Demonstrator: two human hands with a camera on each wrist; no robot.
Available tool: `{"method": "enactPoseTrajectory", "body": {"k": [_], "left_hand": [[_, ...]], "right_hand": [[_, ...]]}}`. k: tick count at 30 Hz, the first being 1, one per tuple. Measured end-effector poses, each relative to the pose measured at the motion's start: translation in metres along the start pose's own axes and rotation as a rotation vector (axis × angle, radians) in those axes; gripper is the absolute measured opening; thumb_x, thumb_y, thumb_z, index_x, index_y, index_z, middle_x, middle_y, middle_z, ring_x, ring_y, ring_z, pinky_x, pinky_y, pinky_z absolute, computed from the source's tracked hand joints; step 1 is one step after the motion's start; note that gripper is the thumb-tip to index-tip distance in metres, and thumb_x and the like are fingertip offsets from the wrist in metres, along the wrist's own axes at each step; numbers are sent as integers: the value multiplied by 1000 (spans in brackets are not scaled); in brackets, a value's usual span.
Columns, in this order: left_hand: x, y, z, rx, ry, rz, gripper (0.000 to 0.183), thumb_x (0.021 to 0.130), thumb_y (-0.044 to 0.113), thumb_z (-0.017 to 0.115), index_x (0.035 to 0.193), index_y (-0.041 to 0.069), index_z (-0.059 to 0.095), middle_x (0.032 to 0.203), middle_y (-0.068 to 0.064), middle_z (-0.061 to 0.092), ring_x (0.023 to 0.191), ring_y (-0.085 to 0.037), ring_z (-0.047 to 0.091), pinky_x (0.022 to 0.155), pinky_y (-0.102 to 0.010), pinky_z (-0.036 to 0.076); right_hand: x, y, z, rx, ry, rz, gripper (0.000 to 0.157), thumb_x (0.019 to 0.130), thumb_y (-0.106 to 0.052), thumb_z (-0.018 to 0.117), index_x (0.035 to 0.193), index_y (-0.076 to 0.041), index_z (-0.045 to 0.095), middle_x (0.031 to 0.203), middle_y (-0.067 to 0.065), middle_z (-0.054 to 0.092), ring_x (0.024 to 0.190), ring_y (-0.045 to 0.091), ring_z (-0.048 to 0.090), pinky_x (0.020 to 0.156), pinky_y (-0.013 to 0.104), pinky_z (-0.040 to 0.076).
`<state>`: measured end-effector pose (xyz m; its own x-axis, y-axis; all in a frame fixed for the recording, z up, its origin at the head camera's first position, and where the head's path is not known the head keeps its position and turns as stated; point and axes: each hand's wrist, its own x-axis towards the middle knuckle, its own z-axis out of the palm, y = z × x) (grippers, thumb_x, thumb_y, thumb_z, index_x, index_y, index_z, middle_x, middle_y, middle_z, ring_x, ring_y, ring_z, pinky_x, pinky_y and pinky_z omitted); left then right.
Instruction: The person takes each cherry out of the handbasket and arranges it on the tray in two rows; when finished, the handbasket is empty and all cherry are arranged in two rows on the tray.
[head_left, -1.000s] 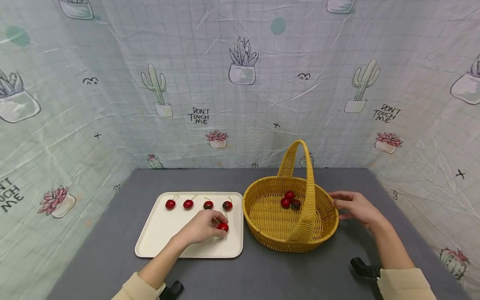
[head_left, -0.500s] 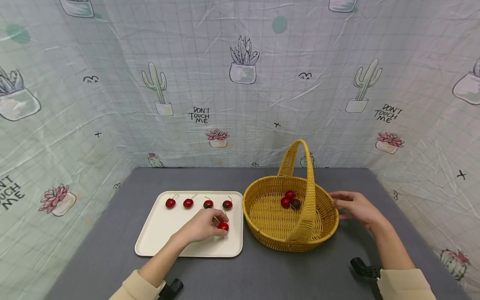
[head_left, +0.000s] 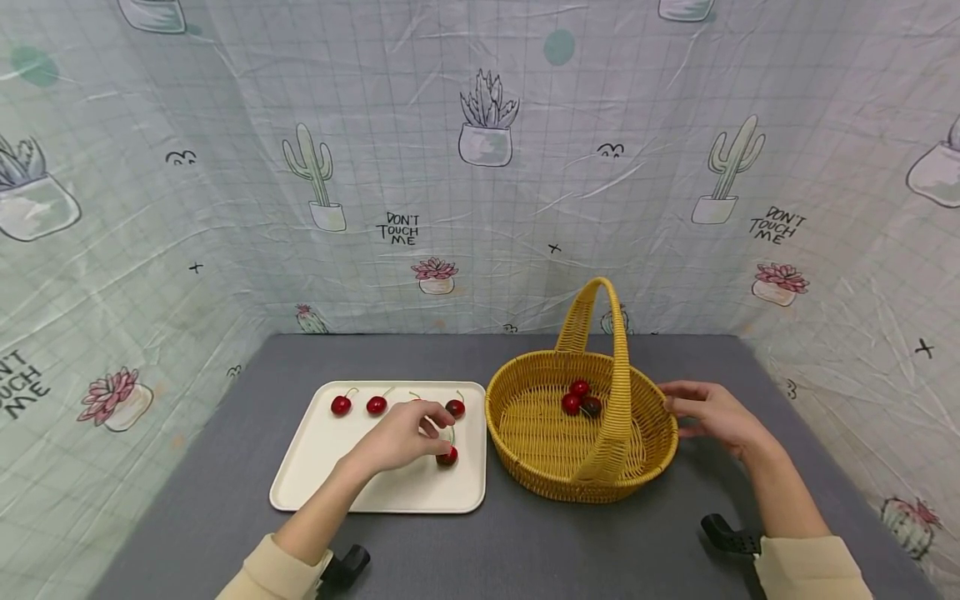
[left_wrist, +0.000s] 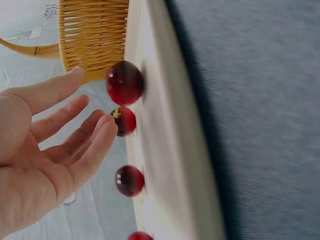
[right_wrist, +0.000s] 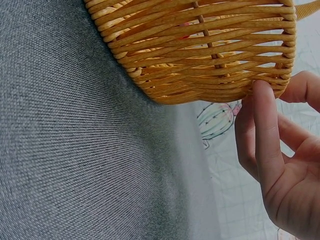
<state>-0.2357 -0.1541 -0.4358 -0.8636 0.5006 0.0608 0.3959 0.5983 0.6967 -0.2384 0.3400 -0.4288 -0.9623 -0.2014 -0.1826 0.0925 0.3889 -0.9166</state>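
Observation:
My left hand (head_left: 405, 433) hovers over the cream tray (head_left: 318, 475) with fingers loosely spread. Just beneath its thumb rests a dark red cherry (head_left: 447, 457); in the left wrist view a gap shows between the fingers and this cherry (left_wrist: 125, 82). Along the tray's far side lie several more stemmed cherries (head_left: 341, 406), one partly hidden by the hand. My right hand (head_left: 712, 412) holds the right rim of the yellow wicker basket (head_left: 525, 467). From the right wrist view, one straight finger (right_wrist: 267, 125) lies against the basket's outer wall, with another finger at the rim.
Inside the basket are 3 cherries (head_left: 573, 402), and its tall handle (head_left: 618, 375) arches over them. Basket and tray stand side by side on a grey table (head_left: 525, 550). A patterned cloth (head_left: 360, 292) encloses the back and sides.
The left hand has let go of the cherry and risen slightly; its fingers have spread. The cherry stays on the tray, turned darker side up. Right hand and basket are still.

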Motion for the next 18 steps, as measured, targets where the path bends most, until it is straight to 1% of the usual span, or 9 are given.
{"method": "enactPoseTrajectory", "body": {"k": [6,12,18], "left_hand": [[8,10,-6,-50,15,55,22,90,13,80,109,4,74,104,-7,73,90,-19,68,76,-32,54],[18,21,-7,-70,21,106,19,92,13,79,110,9,74,102,0,72,92,-15,68,81,-32,55],[32,30,-1,-198,-25,159,21,94,13,77,114,7,74,111,-6,71,98,-17,67,87,-33,56]], "right_hand": [[0,2,0,1,5,-5,55,105,-20,60,148,12,44,143,31,50,112,22,63,82,42,60],[0,3,0,5,0,-6,56,105,-19,60,148,13,43,144,32,49,112,22,63,82,42,59],[1,2,-1,2,-4,0,57,106,-22,60,149,11,42,145,31,48,116,28,62,83,43,59]]}}
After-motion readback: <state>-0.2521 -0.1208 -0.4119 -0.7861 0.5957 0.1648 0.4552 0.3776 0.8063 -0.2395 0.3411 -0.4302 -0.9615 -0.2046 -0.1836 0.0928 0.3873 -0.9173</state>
